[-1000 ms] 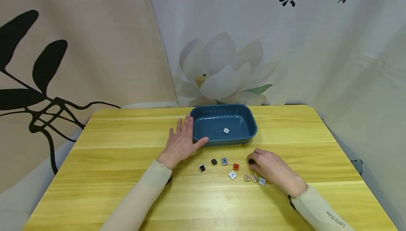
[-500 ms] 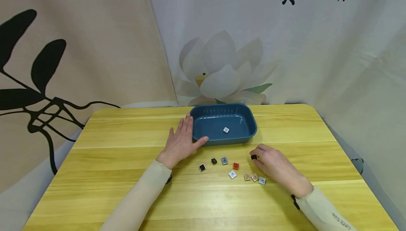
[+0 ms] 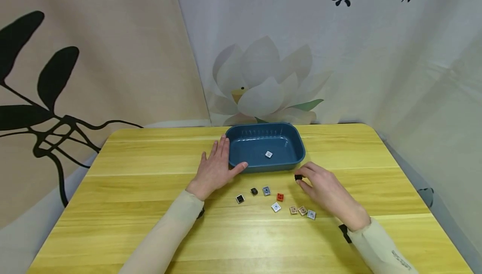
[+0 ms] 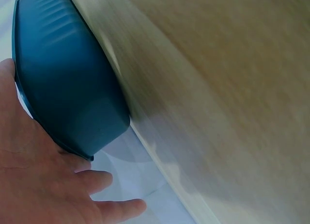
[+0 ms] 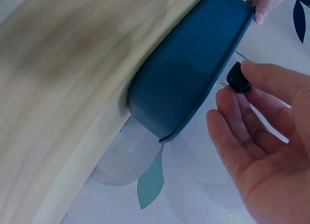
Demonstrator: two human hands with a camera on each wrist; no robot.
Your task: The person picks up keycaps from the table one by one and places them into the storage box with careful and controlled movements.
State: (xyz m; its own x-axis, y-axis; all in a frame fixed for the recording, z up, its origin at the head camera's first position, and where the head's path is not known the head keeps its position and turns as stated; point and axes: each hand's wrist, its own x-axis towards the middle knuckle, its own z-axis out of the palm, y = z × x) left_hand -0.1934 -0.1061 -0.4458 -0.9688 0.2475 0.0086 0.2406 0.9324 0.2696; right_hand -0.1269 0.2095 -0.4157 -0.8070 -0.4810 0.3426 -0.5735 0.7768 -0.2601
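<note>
Between its thumb and fingertips my right hand (image 3: 324,187) pinches a small black keycap (image 3: 298,177), held up near the front right corner of a dark blue tray (image 3: 269,168). The right wrist view shows the keycap's (image 5: 238,79) dark side beyond the tray wall (image 5: 186,64). My left hand (image 3: 214,170) lies with straight fingers along the tray's left rim, its thumb on the front rim. One white keycap (image 3: 268,154) lies inside the tray. On the table before it are a red keycap (image 3: 280,197), a dark keycap (image 3: 254,191) and several pale ones.
A yellow wood-grain table (image 3: 150,207) carries everything. The pale keycaps include a beige one (image 3: 293,210) and a white one (image 3: 276,207), both between the forearms. Behind the table's far edge hangs a printed curtain (image 3: 339,65).
My right hand has lifted the black keycap and brought it away from me, toward the tray's front right corner. The left hand stays on the tray.
</note>
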